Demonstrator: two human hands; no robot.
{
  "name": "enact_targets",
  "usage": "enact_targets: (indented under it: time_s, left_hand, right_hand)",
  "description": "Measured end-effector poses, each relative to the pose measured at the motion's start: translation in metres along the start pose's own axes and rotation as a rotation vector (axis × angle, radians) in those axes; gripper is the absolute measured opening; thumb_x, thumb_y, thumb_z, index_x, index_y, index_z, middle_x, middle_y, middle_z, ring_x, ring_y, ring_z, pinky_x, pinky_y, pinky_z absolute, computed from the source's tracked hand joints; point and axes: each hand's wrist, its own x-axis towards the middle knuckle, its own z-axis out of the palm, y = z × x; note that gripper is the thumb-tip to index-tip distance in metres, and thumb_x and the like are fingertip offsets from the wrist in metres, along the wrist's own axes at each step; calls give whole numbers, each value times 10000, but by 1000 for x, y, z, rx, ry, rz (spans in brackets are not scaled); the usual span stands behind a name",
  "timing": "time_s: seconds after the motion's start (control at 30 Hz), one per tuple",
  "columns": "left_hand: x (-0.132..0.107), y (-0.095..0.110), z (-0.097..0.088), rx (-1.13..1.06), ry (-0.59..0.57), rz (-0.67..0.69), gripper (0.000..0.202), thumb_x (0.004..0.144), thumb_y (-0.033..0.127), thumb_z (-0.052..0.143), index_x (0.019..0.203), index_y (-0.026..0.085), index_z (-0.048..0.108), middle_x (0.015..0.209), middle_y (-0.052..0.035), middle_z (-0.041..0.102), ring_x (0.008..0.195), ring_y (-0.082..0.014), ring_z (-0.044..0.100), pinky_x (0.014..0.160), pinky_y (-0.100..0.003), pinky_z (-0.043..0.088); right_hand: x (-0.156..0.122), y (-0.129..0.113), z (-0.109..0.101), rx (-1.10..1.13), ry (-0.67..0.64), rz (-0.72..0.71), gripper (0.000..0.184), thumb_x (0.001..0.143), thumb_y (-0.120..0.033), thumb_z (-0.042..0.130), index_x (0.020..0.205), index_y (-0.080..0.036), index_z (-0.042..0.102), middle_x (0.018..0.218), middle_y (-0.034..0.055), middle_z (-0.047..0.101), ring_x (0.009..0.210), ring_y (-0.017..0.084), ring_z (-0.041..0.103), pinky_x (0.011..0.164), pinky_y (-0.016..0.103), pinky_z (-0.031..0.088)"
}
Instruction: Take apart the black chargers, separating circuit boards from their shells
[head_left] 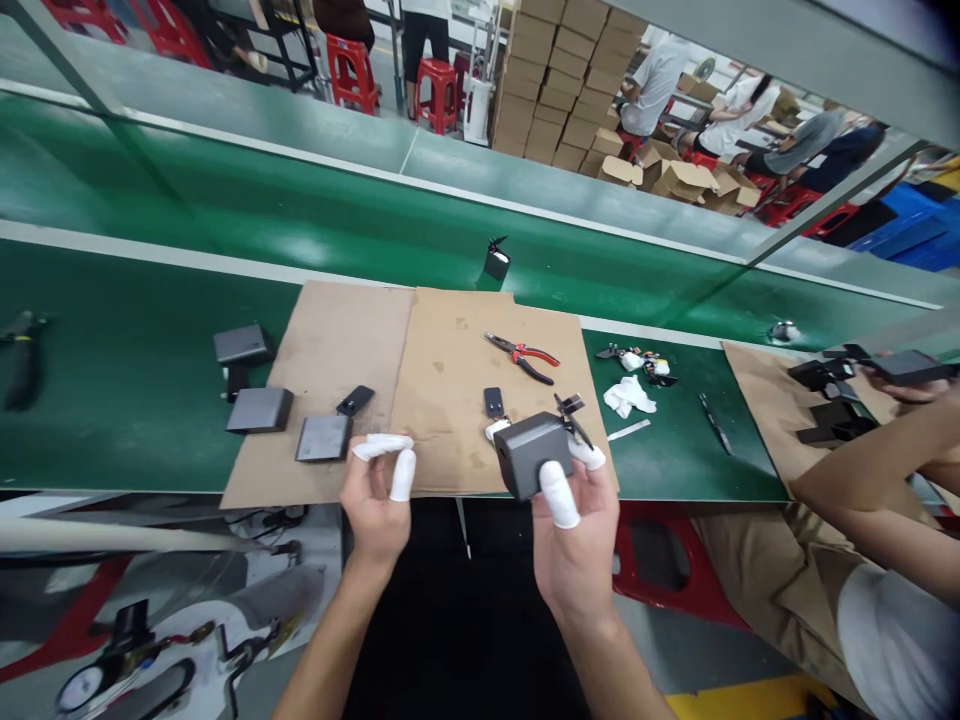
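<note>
Over the cardboard's near right part: the right hand (577, 540) pinches a dark box (529, 455) between thumb and fingers, raised clear of the sheet, perhaps to show its sides.
Black strip part (574, 415): it juts up beside the box near the fingertips; I cannot tell whether it is attached.
Left hand (379, 510): curled, thumb and forefinger tips close together, nothing visible between them; I cannot tell if they touch.
White finger covers (559, 495): worn on both hands, probably against smudges or scratches.
Cardboard (435, 400): spread over the green bench (675, 465), likely to cushion casings.
Pliers (521, 352): beyond the hands, handles angled rightward, presumably for easy reach.
Grey box (322, 440): just beside the left hand, apparently set apart from the loose bits.
</note>
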Motion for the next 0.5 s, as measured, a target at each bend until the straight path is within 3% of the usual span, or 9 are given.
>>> enact_targets:
  time_s: [0.1, 0.23, 0.3, 0.37, 0.5]
  left_hand:
    - [-15, 30, 3, 31, -86, 12, 118, 1004, 239, 694, 1119, 221, 708, 1097, -56, 652, 1062, -205, 693, 1003, -371, 587]
    - [-26, 48, 9, 98, -151, -35, 227, 1023, 257, 663, 1248, 247, 695, 1189, -76, 688, 1149, -239, 705, 1047, -399, 578]
    - [-22, 43, 10, 103, -151, -84, 249, 1035, 275, 646, 1280, 255, 684, 1215, -77, 704, 1164, -240, 718, 1057, -400, 585]
    - [-15, 31, 8, 106, -151, -142, 261, 1031, 284, 650, 1289, 253, 677, 1229, -83, 716, 1170, -242, 732, 1052, -397, 599]
    - [-2, 8, -3, 185, -210, -190, 380, 969, 254, 723, 1341, 245, 645, 1280, -101, 729, 1197, -251, 748, 1045, -399, 623]
  right_hand:
    - [3, 33, 2, -307, 21, -355, 439, 830, -233, 917, 1214, -237, 703, 1269, 77, 764, 1108, 237, 778, 1000, 444, 664]
    - [6, 78, 9, -552, -49, -622, 440, 847, -206, 893, 1242, -233, 704, 1189, 72, 776, 1101, 261, 774, 996, 478, 653]
    - [6, 98, 16, -623, -92, -652, 394, 868, -226, 874, 1226, -233, 709, 1117, 63, 784, 1034, 253, 778, 969, 472, 650]
    - [4, 113, 24, -653, -130, -589, 369, 888, -257, 853, 1223, -226, 703, 1084, 65, 779, 978, 245, 775, 911, 449, 658]
    - [-3, 126, 30, -647, -286, -456, 326, 955, -216, 750, 1273, -230, 682, 1168, 85, 774, 1062, 253, 771, 932, 446, 659]
